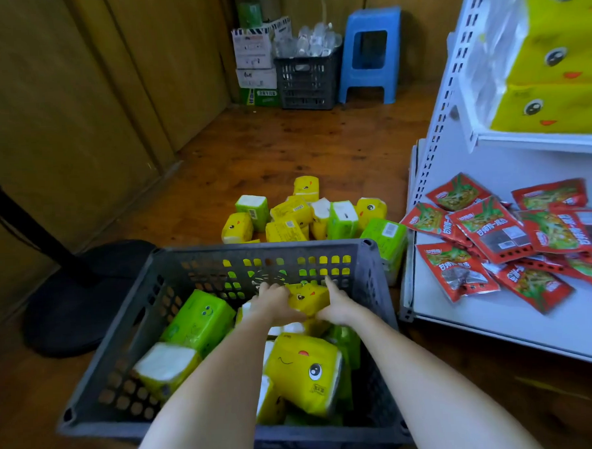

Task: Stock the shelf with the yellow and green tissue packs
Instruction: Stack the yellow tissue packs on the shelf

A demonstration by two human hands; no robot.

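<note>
Reaching into grey crate point(255, 251) with both arms. Clamping one yellow tissue pack point(308, 296) between left hand point(272, 301) and right hand point(339, 305), one per end. Probably gripped two-handed because soft, and to lift clear of neighbours. Held against far crate wall, atop the rest. Printed with cartoon eye and red beak; glossy wrap. Noted green pack point(200, 316) left of left hand, loose pile point(304, 213) beyond fingertips, shelf point(529, 316) right of right hand.

Pack point(308, 296) between left hand point(272, 305), right hand point(339, 305)
</note>
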